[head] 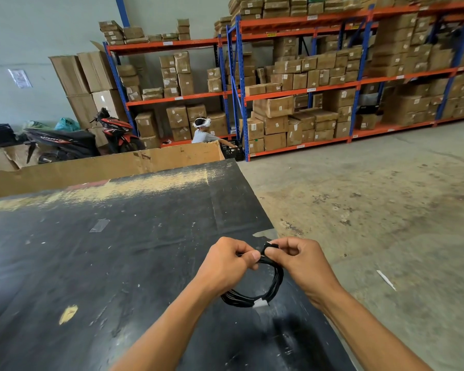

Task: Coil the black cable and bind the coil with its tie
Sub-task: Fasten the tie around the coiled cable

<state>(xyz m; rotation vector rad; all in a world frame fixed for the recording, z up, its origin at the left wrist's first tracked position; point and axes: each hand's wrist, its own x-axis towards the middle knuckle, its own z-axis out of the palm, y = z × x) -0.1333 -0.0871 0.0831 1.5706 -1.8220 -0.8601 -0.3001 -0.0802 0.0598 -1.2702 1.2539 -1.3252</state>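
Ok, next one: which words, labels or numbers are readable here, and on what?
"VARIO": side of the black scooter, faint.
Paper notice on the wall: blurred, unreadable.
Stickers on the cardboard boxes and tags on the orange shelf beams: too small.
White tag on the black cable: no print legible.

You are looking across a scuffed black tabletop (pixel 118 263) that is showing a strip of clear tape (pixel 99 225) and a yellow patch (pixel 68 314), with a long cardboard wall (pixel 105 167) standing along its far edge. Beyond it, two scooters (pixel 113 132) are leaning near the wall, a person in a white headset (pixel 202 132) is reaching towards a black crate (pixel 232 151), and blue-and-orange racks (pixel 306 89) are holding stacked cardboard boxes. To your right, a white scrap (pixel 385 279) is lying on the stained concrete floor (pixel 386 196).
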